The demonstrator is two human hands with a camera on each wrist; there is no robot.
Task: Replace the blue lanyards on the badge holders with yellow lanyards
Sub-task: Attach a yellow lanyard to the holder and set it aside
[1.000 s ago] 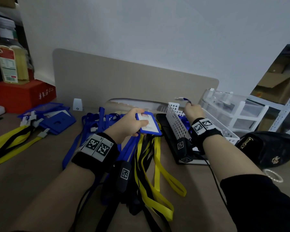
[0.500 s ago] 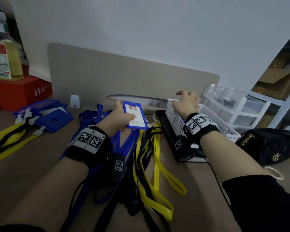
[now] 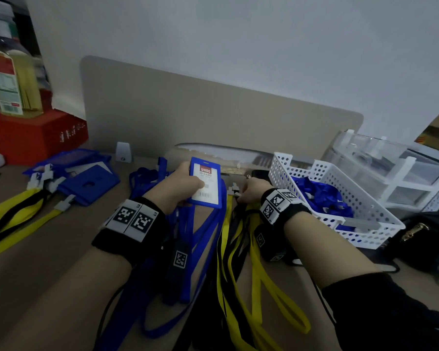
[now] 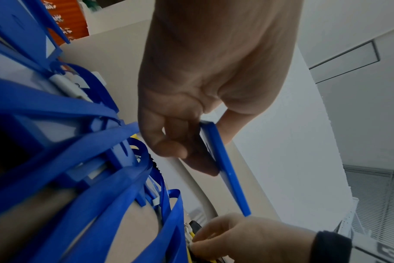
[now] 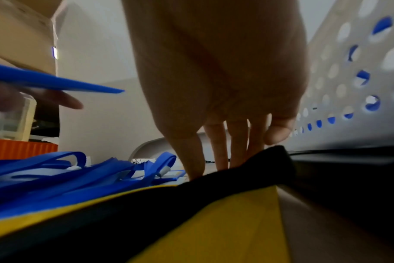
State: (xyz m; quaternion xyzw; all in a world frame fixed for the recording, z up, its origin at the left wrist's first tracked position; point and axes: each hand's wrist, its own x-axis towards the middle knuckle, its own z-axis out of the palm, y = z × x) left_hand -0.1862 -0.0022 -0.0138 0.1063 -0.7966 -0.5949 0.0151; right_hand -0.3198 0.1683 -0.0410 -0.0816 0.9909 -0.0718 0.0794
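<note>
My left hand (image 3: pixel 183 188) (image 4: pixel 191 106) grips a blue badge holder (image 3: pixel 205 184) (image 4: pixel 225 169) (image 5: pixel 56 81) upright above the desk, thumb on its card face; no lanyard hangs from it. My right hand (image 3: pixel 251 192) (image 4: pixel 247 236) (image 5: pixel 225 71) is down at the top of the yellow and black lanyards (image 3: pixel 259 274) (image 5: pixel 214 222), pinching a white clip end (image 3: pixel 232 190) (image 4: pixel 188 234); its fingertips are partly hidden. Loose blue lanyards (image 3: pixel 203 236) (image 4: pixel 56 106) lie under my left wrist.
A white perforated basket (image 3: pixel 322 165) (image 5: pixel 349 71) at the right holds removed blue lanyards (image 3: pixel 322 196). Blue holders on yellow lanyards (image 3: pixel 86 181) lie at the left. A red box (image 3: pixel 36 133), clear drawers (image 3: pixel 403 173), a black bag (image 3: pixel 426 239) and a beige divider (image 3: pixel 213 117) surround the work area.
My right hand dropped the blue lanyard into the basket, opened above it, then came down left to the yellow lanyard clips. My left hand turned the holder upright.
</note>
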